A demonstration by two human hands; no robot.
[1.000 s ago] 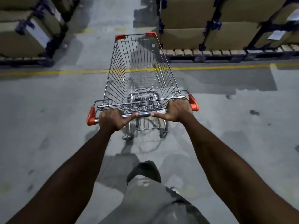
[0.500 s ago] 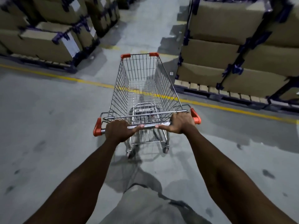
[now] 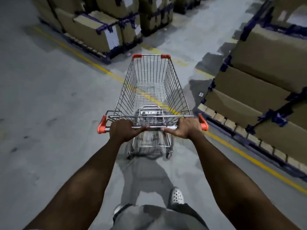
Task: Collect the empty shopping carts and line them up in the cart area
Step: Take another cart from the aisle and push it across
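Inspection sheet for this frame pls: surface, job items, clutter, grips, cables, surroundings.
Surface: grey concrete floor, yellow line running diagonally under the cart.
Job's things: one wire shopping cart, basket empty, orange corner caps; no other carts in view.
Clutter: small label-like scrap on the floor beside the right-side pallet.
Grips: left hand and right hand both curled round the handle bar.
Cables: nothing seen.
Surroundings: strapped cardboard boxes on pallets, both sides of the aisle.

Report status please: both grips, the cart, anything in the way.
Left grip and right grip hold the cart handle. Cart empty, over the yellow line. Stacked boxes close on right, not touching.
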